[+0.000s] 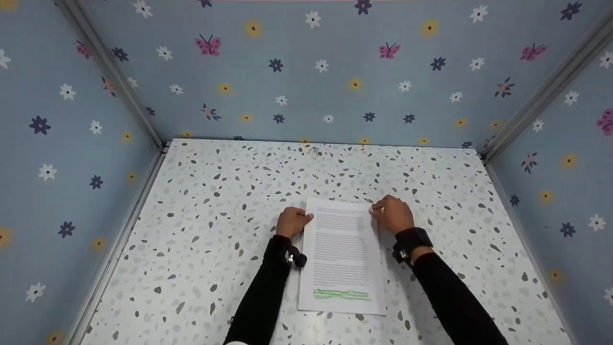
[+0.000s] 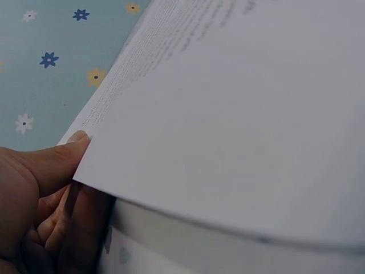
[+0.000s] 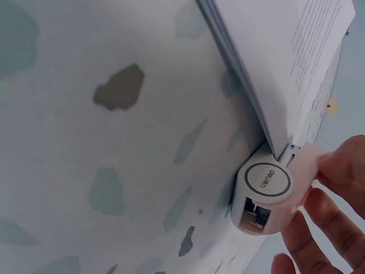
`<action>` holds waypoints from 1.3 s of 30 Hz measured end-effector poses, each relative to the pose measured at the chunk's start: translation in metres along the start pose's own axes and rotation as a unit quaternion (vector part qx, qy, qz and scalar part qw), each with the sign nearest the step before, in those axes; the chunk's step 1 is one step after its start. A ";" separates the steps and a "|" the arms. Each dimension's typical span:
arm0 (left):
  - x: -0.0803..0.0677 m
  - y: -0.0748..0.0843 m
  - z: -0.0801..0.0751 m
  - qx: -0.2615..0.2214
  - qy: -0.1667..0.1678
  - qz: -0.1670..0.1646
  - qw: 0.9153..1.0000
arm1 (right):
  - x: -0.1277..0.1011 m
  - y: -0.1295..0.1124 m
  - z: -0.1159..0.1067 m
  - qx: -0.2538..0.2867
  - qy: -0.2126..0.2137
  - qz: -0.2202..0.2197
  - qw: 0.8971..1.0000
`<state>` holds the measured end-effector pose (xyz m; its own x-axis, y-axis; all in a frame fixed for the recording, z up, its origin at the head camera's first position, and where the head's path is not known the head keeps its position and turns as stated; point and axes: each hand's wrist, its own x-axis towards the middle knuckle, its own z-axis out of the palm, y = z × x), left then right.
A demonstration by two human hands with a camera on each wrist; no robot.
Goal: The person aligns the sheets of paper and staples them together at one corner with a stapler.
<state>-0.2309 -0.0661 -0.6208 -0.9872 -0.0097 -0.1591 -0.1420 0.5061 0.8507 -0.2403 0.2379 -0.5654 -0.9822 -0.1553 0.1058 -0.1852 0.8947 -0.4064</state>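
A stack of printed sheets point(image 1: 341, 258) lies on the speckled table, with green highlighter strokes across its lower lines. My left hand point(image 1: 293, 222) pinches the left edge near the top, its thumb on the top page and fingers beneath; the left wrist view shows the paper point(image 2: 217, 125) raised at that edge. At the top right corner my right hand point(image 1: 394, 215) grips a small pink-and-white stapler point(image 3: 267, 185) marked deli between thumb and fingers. In the right wrist view the sheets' corner sits at the stapler's metal mouth. From the head view, the right hand hides the stapler.
The white speckled table point(image 1: 215, 191) is bounded by blue flowered panels point(image 1: 297, 72) at the back and both sides. Grey metal rails point(image 1: 112, 76) run along the corners. Dark wrist bands with cameras point(image 1: 411, 242) sit close beside the paper.
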 end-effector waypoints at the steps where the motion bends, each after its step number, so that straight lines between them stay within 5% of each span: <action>1: 0.000 -0.002 0.000 0.000 -0.002 0.003 1.000 | 0.000 0.000 0.001 0.001 -0.003 0.001 1.000; 18: -0.010 -0.001 0.004 -0.023 -0.003 0.013 1.000 | -0.005 -0.002 -0.005 -0.043 -0.019 -0.018 0.999; 39: -0.002 0.002 -0.005 -0.014 0.006 0.024 1.000 | 0.014 -0.017 -0.003 -0.066 -0.037 -0.009 0.997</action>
<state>-0.2297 -0.0695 -0.6167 -0.9937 0.0034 -0.1119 -0.0964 0.4821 0.8708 -0.2504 0.2215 -0.5546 -0.9793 -0.1979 0.0427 -0.2018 0.9382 -0.2813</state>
